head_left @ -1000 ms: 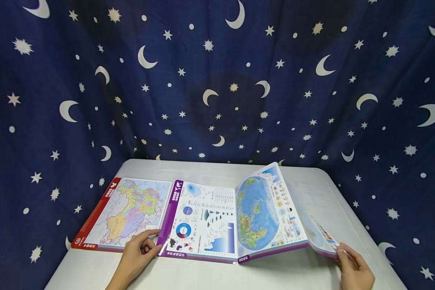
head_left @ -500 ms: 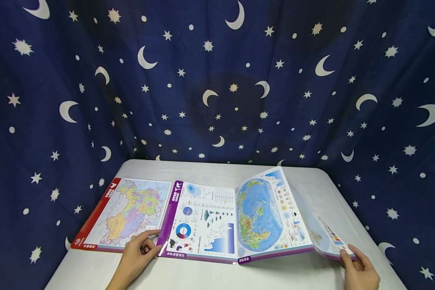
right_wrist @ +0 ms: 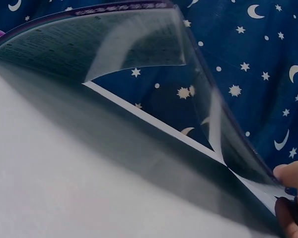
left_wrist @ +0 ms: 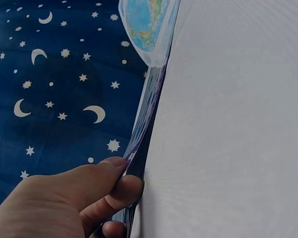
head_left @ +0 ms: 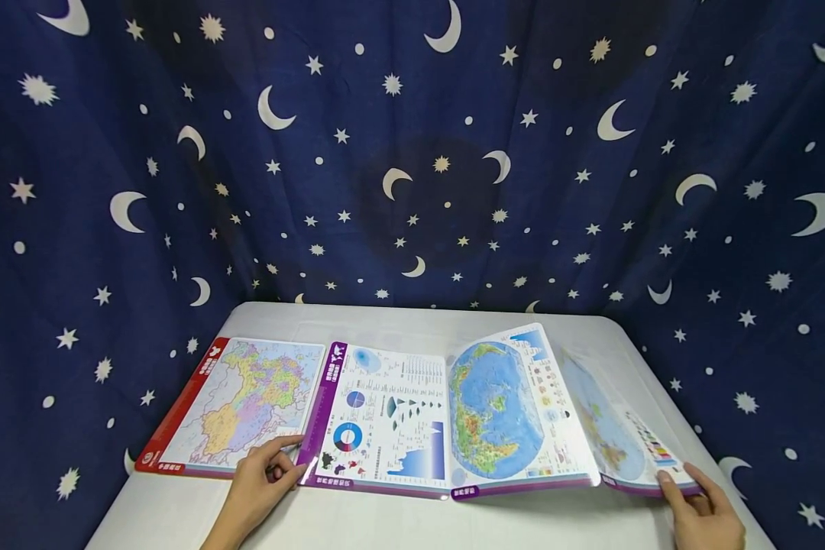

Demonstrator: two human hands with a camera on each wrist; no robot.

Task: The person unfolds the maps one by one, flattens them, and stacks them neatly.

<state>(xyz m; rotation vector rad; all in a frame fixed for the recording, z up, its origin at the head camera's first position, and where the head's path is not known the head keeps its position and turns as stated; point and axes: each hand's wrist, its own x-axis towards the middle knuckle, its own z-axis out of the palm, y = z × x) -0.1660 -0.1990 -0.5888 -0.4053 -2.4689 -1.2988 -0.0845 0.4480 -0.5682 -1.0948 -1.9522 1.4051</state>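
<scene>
Purple-edged folding map chart [head_left: 454,420] lies spread across the white counter [head_left: 399,527], its rightmost panel raised off the surface. Right hand [head_left: 704,516], low at the near right corner, pinches that panel's edge. Left hand [head_left: 264,477] pinches the chart's near left corner, fingers curled. Beside it, one red-bordered map sheet [head_left: 241,401]. Two hands, two charts.

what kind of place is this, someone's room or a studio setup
Most likely a staged recording corner rather than a lived-in room: a dark blue moon-and-star curtain closes it in behind and at the sides, and a plain white table carries only a fold-out map sheet and a red-edged map board.
</scene>
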